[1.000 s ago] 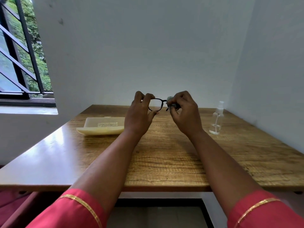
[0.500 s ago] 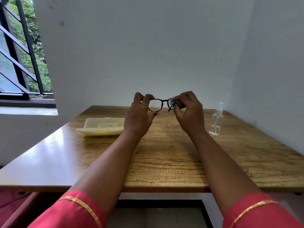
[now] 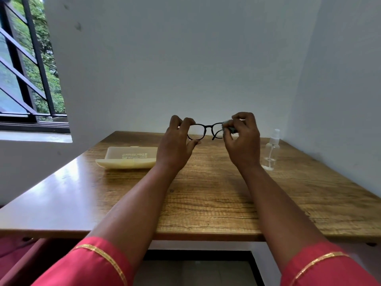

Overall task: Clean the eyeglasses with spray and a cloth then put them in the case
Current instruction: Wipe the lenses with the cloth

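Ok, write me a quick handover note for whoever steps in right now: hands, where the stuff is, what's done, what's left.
Left hand: holds the glasses by their left end, up over the table.
Right hand: pinches a grey cloth on the right lens.
Case: lies on the table left of the hands; whether it is open I cannot tell.
Spray bottle: stands upright to the right, untouched.
Done: wiping is under way; spraying can't be confirmed.
Left: finish both lenses, put down the cloth, fold the glasses, place them in the case.
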